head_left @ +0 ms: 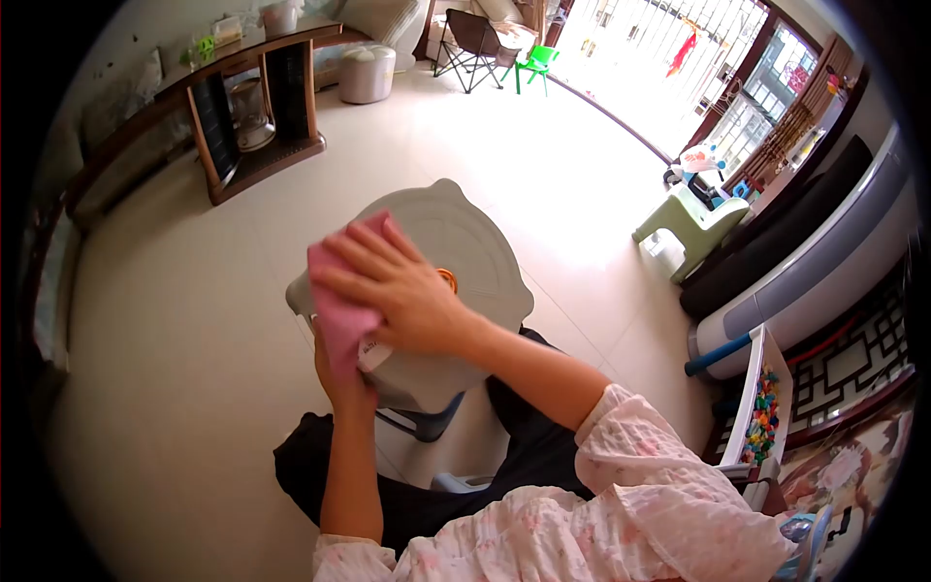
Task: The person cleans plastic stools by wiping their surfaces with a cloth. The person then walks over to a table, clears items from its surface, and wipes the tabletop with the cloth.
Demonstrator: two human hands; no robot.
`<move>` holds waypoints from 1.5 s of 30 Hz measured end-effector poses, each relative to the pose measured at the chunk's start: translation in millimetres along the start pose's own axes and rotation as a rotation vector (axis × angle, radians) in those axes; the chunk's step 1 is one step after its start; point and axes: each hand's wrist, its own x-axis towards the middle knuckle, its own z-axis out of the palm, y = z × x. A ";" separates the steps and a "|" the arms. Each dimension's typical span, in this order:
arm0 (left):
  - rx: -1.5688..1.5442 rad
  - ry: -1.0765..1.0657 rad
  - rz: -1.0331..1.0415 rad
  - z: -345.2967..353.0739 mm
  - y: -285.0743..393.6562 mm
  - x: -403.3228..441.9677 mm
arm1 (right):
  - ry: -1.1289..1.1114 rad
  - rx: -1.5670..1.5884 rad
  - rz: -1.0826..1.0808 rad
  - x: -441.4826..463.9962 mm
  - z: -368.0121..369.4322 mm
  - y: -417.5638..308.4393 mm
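Note:
A round grey-beige stool top or lid [485, 242] with small lobes along its rim is in front of me, with an orange ring near its middle. My right hand [398, 291] lies on a pink cloth [339, 310], its fingers pressing the cloth on the left part of the grey surface. Below the cloth, at the lower left edge, is my left hand [341, 383]; its fingers are mostly hidden behind the cloth and the rim. A white label shows beside the cloth. Dark blue legs [432, 422] are visible under the grey piece.
A wooden stand [262, 179] is at the upper left, near a round pouf [367, 74]. Further back are a folding chair [473, 44] and a green chair [538, 64]. To the right are a light green stool [693, 228] and a bin of colourful blocks [763, 412].

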 end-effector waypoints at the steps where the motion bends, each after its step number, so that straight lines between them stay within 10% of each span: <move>1: 0.001 -0.007 0.006 -0.9 1.0 0.7 | 0.042 -0.076 0.039 5.7 -0.7 14.6; 9: -0.133 0.179 -0.234 19.6 20.9 -16.2 | 0.214 -0.150 0.521 -72.8 -38.3 74.1; 16: -0.199 0.195 -0.251 16.4 17.3 -9.4 | 0.104 -0.152 0.481 -167.3 -9.4 -17.5; 25: -0.127 -0.001 -0.146 -6.6 -2.7 -1.4 | -0.092 -0.005 0.027 -39.9 -3.7 -21.2; 35: -0.199 0.122 -0.182 11.2 8.4 -13.4 | 0.189 -0.185 0.368 -61.1 -35.1 67.2; 45: -0.204 0.187 -0.224 18.9 17.9 -9.1 | 0.105 -0.091 0.421 -148.5 -4.5 -41.8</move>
